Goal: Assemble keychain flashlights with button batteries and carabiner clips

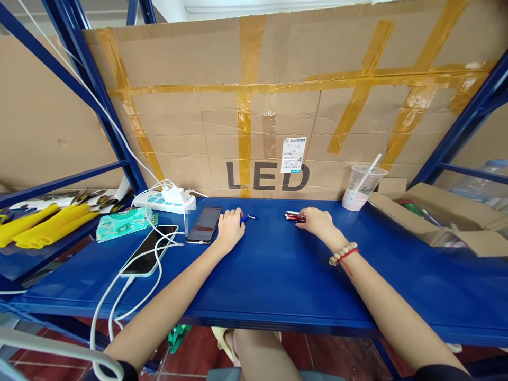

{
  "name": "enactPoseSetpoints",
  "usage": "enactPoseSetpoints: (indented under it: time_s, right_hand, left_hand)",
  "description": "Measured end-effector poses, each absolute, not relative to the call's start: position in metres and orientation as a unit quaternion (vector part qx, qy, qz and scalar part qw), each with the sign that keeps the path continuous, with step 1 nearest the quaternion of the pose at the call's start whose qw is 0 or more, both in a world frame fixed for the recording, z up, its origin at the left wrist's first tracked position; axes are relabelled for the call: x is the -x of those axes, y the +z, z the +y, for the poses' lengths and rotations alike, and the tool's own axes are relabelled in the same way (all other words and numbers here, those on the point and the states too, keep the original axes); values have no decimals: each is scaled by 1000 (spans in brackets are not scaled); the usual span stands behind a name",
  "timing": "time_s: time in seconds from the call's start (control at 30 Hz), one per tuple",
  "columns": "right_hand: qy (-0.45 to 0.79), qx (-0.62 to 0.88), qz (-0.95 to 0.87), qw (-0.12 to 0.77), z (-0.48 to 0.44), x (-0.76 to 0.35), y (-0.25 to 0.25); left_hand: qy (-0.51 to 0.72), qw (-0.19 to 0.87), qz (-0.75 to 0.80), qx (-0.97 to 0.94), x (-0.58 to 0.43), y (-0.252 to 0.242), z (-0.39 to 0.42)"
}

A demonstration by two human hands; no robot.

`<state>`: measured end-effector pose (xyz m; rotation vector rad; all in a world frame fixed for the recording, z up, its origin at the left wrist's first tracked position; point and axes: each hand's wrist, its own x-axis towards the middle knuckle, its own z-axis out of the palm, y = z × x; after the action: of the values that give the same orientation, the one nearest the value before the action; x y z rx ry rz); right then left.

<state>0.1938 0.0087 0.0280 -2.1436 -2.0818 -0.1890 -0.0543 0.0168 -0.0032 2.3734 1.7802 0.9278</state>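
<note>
My left hand (230,229) rests on the blue shelf top with its fingers curled over a slim blue pen-like item (249,217); only its end, with a dark loop or clip, sticks out past the fingers. Just left of that hand lies a black phone (203,226) with its screen lit. Farther right, my right hand (319,223) has its fingers closed around the near ends of a small bundle of red and silver pen-like items (292,216), lying on the shelf. How many there are is hard to see. A beaded bracelet (342,254) circles the right wrist.
A white power strip (164,200) with tangled cables and a second phone (153,253) occupy the left, beside a green tissue pack (124,224). A plastic cup (359,188) with a straw and an open cardboard box (413,216) stand at right. Large cardboard (190,132) walls the back.
</note>
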Motion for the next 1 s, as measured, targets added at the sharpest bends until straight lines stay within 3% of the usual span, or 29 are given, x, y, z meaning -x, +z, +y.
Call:
enactPoseSetpoints:
  time_s: [0.2, 0.33, 0.47, 0.73, 1.0]
  right_hand:
    - [-42, 690, -720, 67, 9, -192, 29]
    - [-26, 626, -775, 81, 2, -173, 24]
    - [-9, 503, -852, 147, -2, -152, 12]
    - [31, 417, -880, 226, -5, -141, 4]
    - [100, 404, -875, 246, -4, -142, 6]
  left_hand:
    - [279, -48, 579, -765, 58, 0, 17]
    - [325, 5, 538, -778, 46, 2, 11]
    - [383, 85, 493, -776, 35, 0, 5]
    - [310, 28, 456, -834, 34, -2, 1]
    - [415, 224, 459, -753, 32, -4, 8]
